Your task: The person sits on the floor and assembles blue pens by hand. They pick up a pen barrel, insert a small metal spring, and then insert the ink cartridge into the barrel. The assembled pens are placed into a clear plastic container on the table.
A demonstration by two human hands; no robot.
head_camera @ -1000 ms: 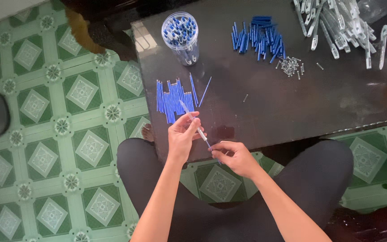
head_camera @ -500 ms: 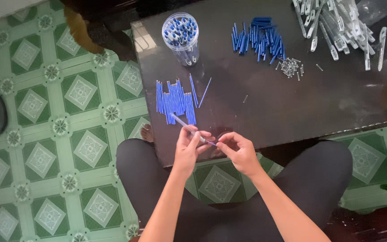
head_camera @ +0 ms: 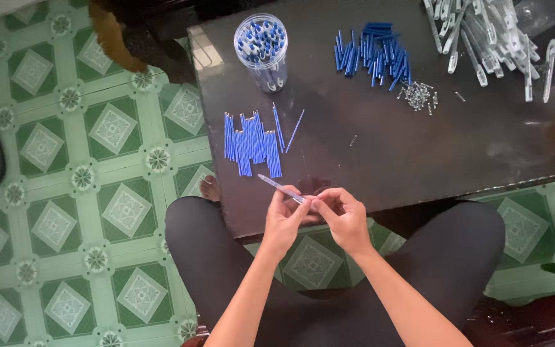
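Pen barrel: I see a clear pen barrel [head_camera: 282,188] held between both hands just above the near edge of the table [head_camera: 470,141], its free end pointing up and away to the left.
Left hand: my left hand [head_camera: 285,215] is pinched narrow on the barrel's near end, fingers curled under it.
Right hand: my right hand [head_camera: 342,215] touches the left, its fingertips closed on the same end of the barrel; whether a small part sits between them I cannot tell.
Just beyond the hands: a row of blue refills [head_camera: 250,141] lies side by side, with two loose ones beside it.
Farther off, ahead: a clear jar [head_camera: 261,48] stands full of finished pens.
Ahead and to the right: a heap of blue caps or tubes [head_camera: 372,56], a small pile of metal springs [head_camera: 419,96], and a heap of clear barrels [head_camera: 483,32] at the far corner.
Progress: I judge the work partway: the jar is well filled, yet many refills, springs and barrels lie unused.
Below: the green patterned floor [head_camera: 65,193].
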